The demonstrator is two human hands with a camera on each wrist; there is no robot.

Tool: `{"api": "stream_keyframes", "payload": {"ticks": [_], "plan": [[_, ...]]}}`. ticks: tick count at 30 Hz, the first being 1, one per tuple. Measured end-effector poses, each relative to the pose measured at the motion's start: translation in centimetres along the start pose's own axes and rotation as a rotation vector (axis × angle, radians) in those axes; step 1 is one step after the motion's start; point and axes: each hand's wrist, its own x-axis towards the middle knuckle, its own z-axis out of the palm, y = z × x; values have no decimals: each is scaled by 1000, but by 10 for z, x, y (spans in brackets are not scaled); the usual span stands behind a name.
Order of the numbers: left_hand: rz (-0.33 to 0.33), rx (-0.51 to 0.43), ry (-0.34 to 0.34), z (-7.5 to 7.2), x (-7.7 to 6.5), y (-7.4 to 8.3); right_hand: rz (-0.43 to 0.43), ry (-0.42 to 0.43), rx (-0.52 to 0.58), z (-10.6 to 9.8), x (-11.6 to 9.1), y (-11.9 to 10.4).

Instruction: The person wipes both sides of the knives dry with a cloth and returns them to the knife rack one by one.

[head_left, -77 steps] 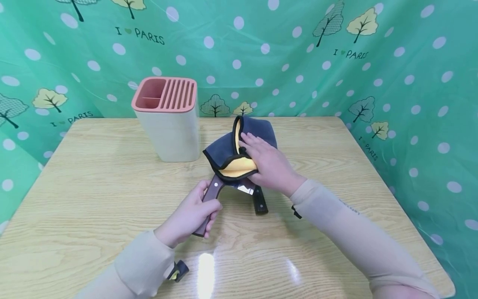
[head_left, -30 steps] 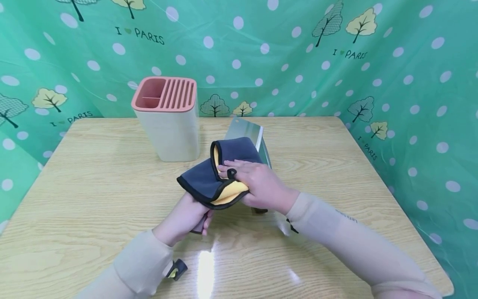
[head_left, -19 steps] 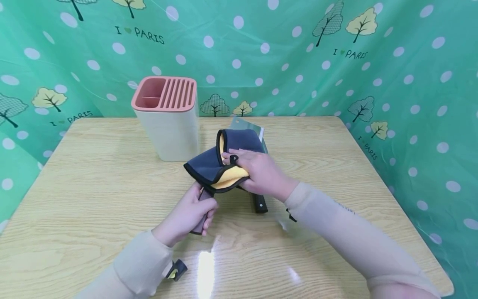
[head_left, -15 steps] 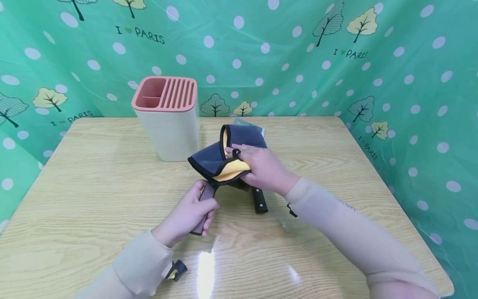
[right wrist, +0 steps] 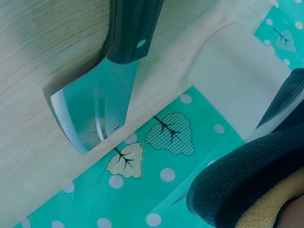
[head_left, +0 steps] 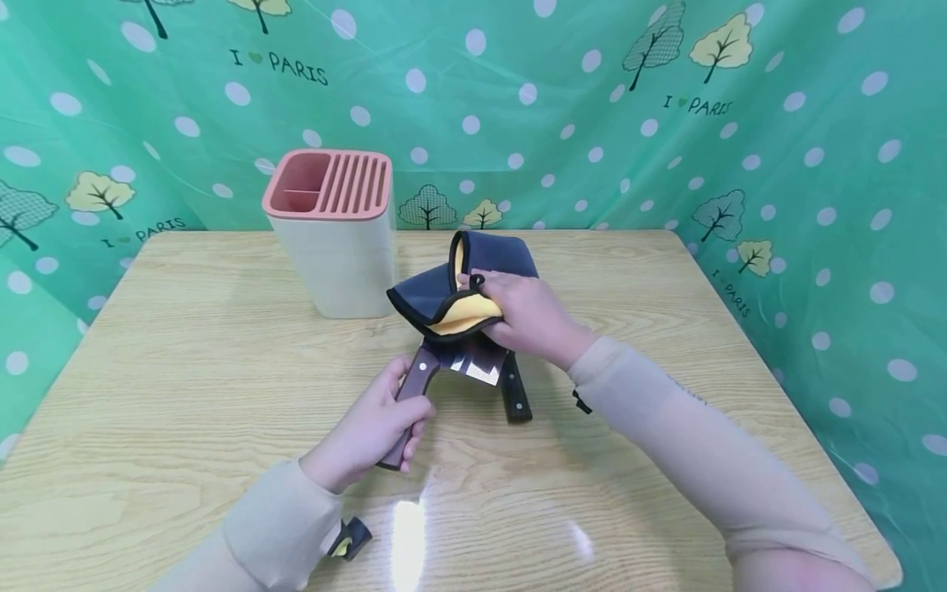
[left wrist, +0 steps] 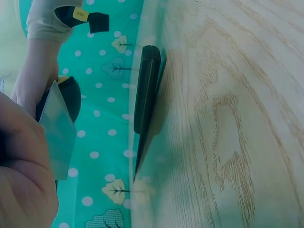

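My left hand [head_left: 370, 436] grips the brown handle of a cleaver [head_left: 417, 382], its blade pointing away over the table. Most of that blade lies behind a folded navy and yellow cloth [head_left: 473, 308], and a shiny strip shows near the handle. My right hand [head_left: 536, 316] holds the cloth against the blade, fingers on top. In the left wrist view the blade [left wrist: 59, 135] rises beside my left hand. Beneath, a second cleaver with a black handle [head_left: 515, 390] lies on the table; its broad blade [right wrist: 92, 107] shows in the right wrist view.
A white knife holder [head_left: 336, 263] with a pink slotted top stands at the back left of the wooden table [head_left: 185, 353]. A green polka-dot curtain [head_left: 473, 99] hangs behind the table and along its sides.
The cloth and my right hand slid down to the held cleaver's handle by a second ago, then back up along the blade. My left hand kept its grip almost in place.
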Motion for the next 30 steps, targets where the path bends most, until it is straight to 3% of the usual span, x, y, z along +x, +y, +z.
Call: {"api": "stream_keyframes", "payload": {"ticks": [6, 19, 30], "plan": [[1, 11, -11, 1, -1, -1, 78, -14, -32, -3, 3, 7], [1, 1, -35, 1, 1, -4, 184, -18, 3, -4, 10, 28], [16, 10, -51, 1, -1, -4, 364, -1, 136, -3, 14, 43]]}}
